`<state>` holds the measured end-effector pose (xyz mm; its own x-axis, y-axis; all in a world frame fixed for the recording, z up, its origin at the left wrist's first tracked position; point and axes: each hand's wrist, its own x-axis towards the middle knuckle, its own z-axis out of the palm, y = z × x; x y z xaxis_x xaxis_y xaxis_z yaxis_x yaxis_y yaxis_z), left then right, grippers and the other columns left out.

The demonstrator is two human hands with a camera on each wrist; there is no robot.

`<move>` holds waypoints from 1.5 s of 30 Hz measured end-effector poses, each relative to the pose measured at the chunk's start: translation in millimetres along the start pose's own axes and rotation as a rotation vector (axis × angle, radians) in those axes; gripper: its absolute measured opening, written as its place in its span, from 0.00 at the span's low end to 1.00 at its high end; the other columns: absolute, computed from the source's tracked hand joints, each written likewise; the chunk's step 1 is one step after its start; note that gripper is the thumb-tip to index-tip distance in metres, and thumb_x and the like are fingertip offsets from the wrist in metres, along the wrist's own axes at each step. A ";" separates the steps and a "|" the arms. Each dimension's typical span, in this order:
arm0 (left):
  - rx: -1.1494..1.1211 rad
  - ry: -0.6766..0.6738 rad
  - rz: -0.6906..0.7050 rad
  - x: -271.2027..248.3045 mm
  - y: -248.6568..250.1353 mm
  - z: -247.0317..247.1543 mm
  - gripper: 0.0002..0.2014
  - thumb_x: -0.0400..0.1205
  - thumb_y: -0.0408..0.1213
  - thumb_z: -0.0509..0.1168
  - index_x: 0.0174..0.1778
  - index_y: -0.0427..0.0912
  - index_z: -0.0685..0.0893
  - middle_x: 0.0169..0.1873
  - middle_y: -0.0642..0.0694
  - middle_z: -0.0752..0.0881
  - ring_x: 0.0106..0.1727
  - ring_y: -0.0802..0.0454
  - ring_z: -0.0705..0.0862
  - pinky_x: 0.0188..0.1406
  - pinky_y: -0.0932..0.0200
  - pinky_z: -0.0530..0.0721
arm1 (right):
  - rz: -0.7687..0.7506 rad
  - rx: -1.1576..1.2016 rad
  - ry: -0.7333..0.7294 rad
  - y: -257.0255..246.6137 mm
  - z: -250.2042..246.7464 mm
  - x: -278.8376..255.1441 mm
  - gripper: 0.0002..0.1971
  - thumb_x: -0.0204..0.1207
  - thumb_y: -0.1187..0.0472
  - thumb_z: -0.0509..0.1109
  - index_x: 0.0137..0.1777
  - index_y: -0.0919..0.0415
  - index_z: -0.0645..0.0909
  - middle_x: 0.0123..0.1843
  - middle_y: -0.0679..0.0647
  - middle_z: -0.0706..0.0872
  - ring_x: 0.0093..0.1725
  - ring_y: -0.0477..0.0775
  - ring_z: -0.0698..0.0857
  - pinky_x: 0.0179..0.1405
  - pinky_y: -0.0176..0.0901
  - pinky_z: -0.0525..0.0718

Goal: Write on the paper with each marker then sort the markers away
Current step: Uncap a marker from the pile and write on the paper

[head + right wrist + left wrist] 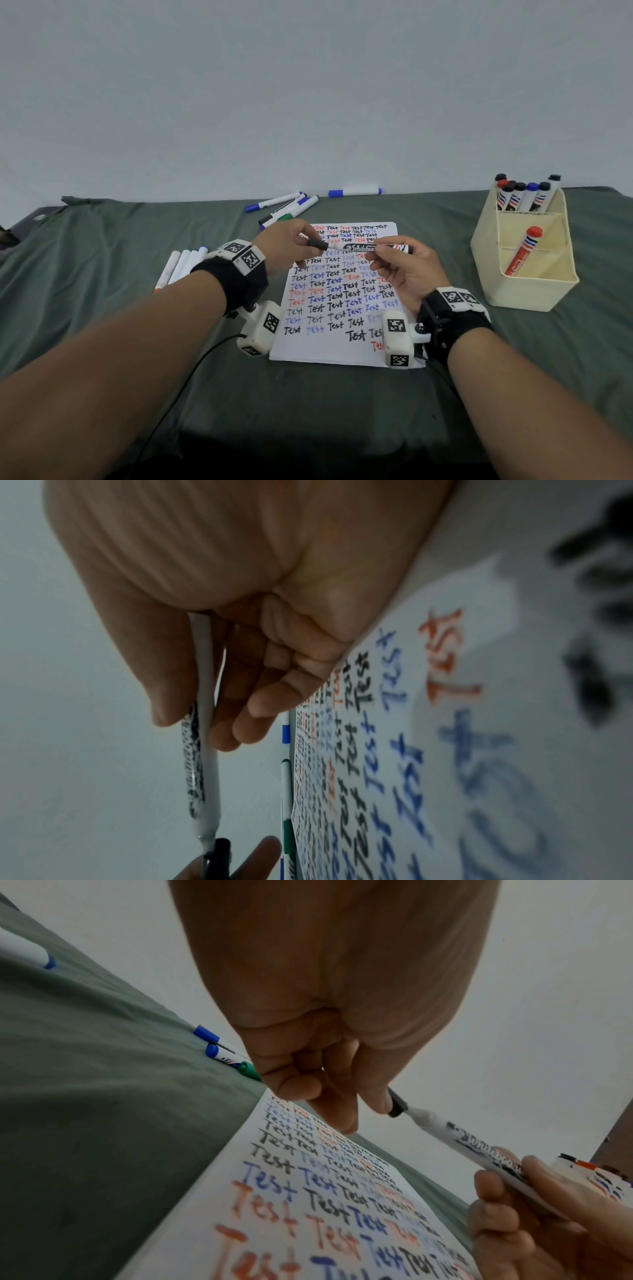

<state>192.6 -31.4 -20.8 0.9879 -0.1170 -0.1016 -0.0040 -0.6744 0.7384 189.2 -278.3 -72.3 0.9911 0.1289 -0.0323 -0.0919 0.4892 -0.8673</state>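
A black marker (368, 247) is held level above the paper (337, 349), clear of the sheet. The right hand (407, 270) grips the barrel, thumb and curled fingers pinched round the printed label. The left hand (291, 245) pinches the black cap (317, 244) between thumb and fingertips, the remaining fingers curled under. Whether the cap is fully seated on the nib end cannot be told; in the left wrist view the cap (397, 1106) sits right at the tapered neck.

Handling, judged: the marker is light, rigid and smooth plastic, likely somewhat slippery. It is best taken mid-barrel, as now, with the cap held at its ribbed end and moved along the axis. An exposed nib would stain skin or cloth.

The paper is almost filled with rows of "Test" in black, blue and red; it is thin and would shift easily on the green cloth (102, 274).

Containers: a cream organiser (534, 294) stands to the right of the paper, divided into three compartments. The rear compartment holds several upright markers (527, 195) with black, blue and red caps. The middle compartment holds one red marker (522, 251), leaning. The front compartment shows nothing inside.

Loose markers (284, 207) lie beyond the paper, and white ones (183, 265) to its left.
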 end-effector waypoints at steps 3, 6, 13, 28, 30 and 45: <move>0.034 -0.012 -0.018 1.0 2.8 3.7 0.07 0.82 0.40 0.73 0.52 0.50 0.82 0.45 0.50 0.94 0.38 0.53 0.90 0.36 0.60 0.81 | 0.004 0.013 0.002 0.5 0.3 0.3 0.07 0.71 0.73 0.77 0.48 0.68 0.87 0.41 0.70 0.90 0.33 0.59 0.87 0.31 0.39 0.86; 0.008 -0.042 -0.035 0.8 4.4 6.5 0.08 0.82 0.42 0.73 0.53 0.50 0.81 0.44 0.51 0.94 0.37 0.56 0.89 0.39 0.55 0.82 | 0.007 0.007 0.000 1.4 0.0 0.7 0.10 0.66 0.70 0.79 0.48 0.67 0.88 0.41 0.71 0.90 0.33 0.59 0.87 0.31 0.39 0.86; 0.112 -0.004 0.042 3.8 11.6 15.2 0.03 0.84 0.38 0.67 0.51 0.51 0.82 0.37 0.56 0.93 0.33 0.58 0.84 0.40 0.54 0.86 | 0.003 -0.001 0.009 3.4 -0.3 2.8 0.11 0.67 0.71 0.79 0.50 0.69 0.87 0.41 0.71 0.91 0.33 0.59 0.87 0.30 0.38 0.86; 0.592 -0.056 0.012 14.2 1.9 19.6 0.39 0.75 0.71 0.66 0.78 0.56 0.68 0.70 0.48 0.80 0.65 0.52 0.81 0.58 0.52 0.82 | 0.002 -0.013 0.071 6.5 -3.3 8.3 0.09 0.72 0.72 0.78 0.51 0.68 0.86 0.38 0.66 0.90 0.33 0.55 0.85 0.30 0.38 0.84; 0.765 -0.149 -0.124 11.2 -10.2 25.9 0.59 0.62 0.86 0.57 0.86 0.63 0.44 0.87 0.43 0.53 0.85 0.35 0.57 0.78 0.32 0.66 | 0.008 -0.012 0.100 6.2 -5.0 9.2 0.06 0.76 0.74 0.76 0.51 0.66 0.85 0.37 0.64 0.89 0.34 0.54 0.84 0.29 0.38 0.84; 0.784 -0.331 -0.242 3.4 -36.5 42.4 0.70 0.40 0.94 0.39 0.80 0.72 0.27 0.84 0.39 0.27 0.85 0.29 0.31 0.80 0.21 0.44 | -0.095 -0.394 0.197 -23.7 23.1 10.0 0.10 0.75 0.73 0.78 0.54 0.63 0.86 0.44 0.59 0.92 0.45 0.61 0.91 0.52 0.55 0.93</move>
<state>189.6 -38.1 -76.4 0.8802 -0.0293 -0.4737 -0.0254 -0.9996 0.0145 199.0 -268.7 -40.6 0.9963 -0.0857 -0.0041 0.0062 0.1198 -0.9928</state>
